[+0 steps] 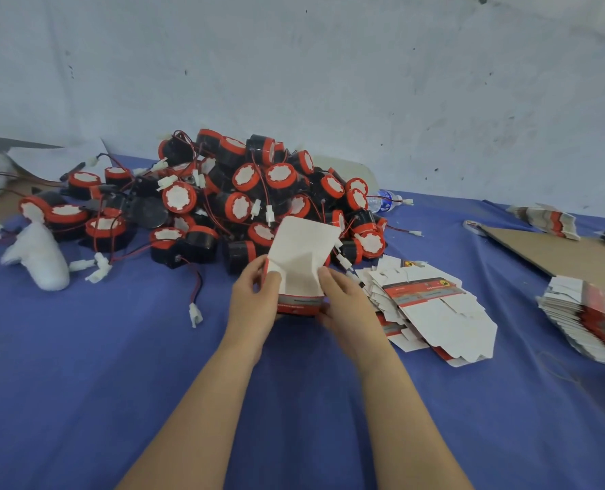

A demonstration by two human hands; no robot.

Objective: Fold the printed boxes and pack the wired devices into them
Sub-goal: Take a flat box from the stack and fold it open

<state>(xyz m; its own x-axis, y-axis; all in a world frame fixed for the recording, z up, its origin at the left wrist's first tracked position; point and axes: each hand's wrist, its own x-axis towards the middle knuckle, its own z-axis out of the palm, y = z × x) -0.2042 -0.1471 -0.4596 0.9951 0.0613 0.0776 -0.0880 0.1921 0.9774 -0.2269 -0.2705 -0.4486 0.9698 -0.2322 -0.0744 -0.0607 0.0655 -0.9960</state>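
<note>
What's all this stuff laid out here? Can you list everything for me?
wired devices: many, black with red caps, piled mid-table
box: one, white inside, red print, half-folded between both hands
flat boxes: three heaps, white and red, right side
cardboard sheet: one, brown, far right
water bottle: one, clear, blue label, behind the pile
padding: one, white, left
tablecloth: one, blue
left hand: grips the box's left side
right hand: pinches its right flap
</note>
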